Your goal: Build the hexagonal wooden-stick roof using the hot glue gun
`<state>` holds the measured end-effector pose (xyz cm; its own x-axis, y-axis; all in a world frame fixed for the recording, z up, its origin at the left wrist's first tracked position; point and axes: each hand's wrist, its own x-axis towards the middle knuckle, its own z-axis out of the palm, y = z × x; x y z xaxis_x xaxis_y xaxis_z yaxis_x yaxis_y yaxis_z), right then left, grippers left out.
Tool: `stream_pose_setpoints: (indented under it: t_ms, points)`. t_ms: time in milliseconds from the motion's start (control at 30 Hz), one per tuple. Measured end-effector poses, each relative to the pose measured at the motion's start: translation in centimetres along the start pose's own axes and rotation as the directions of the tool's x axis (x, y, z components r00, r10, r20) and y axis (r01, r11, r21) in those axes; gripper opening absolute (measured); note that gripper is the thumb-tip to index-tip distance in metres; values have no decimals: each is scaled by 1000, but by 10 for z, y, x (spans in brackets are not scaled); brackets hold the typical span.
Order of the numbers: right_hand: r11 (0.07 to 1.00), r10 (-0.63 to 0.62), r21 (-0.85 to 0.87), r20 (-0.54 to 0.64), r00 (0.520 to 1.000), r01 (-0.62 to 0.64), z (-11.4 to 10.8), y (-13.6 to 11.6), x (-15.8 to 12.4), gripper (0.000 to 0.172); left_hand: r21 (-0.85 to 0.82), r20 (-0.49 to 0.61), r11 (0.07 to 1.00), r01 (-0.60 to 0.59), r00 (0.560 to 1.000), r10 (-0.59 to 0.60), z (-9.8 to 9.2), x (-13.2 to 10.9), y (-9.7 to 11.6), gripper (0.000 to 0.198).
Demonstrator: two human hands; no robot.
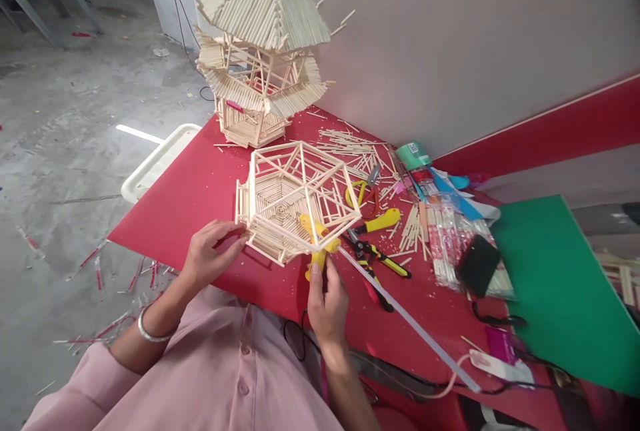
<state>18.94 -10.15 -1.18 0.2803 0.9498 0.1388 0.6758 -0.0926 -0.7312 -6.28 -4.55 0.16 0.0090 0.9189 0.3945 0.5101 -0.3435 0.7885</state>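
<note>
A hexagonal stick frame [280, 211] stands on the red table, its base tiled with rings of short sticks. My left hand [213, 252] pinches its near left corner between thumb and fingers. My right hand [327, 297] grips a yellow hot glue gun [316, 264] by its handle, and the gun's front reaches in through the frame's near side. A long whitish glue stick [410, 317] juts from the gun's back toward the lower right. Behind the frame rises a tiered pagoda model [265, 37] made of the same sticks.
Loose sticks [350, 144] lie scattered behind and right of the frame. Yellow-handled pliers [383, 261] and yellow-and-red scissors [367, 191] rest nearby. Wrapped chopstick packs [447, 251], a black box-like object [479, 265] and a green board [565, 284] are on the right. A wall borders the back.
</note>
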Motion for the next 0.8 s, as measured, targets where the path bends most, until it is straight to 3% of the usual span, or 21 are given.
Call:
stream_pose_setpoints:
  t_ms: [200, 533, 800]
  points:
    - [989, 102, 107, 16, 995, -104, -6, 3, 1, 63, -59, 111, 994, -87, 989, 93, -1, 1, 1, 11]
    - [981, 130, 133, 96, 987, -142, -19, 9, 1, 66, -81, 91, 986, -147, 984, 155, 1, 2, -2, 10]
    - [975, 173, 138, 16, 985, -173, -17, 10, 11, 66, -73, 85, 989, -131, 987, 137, 2, 0, -4, 9]
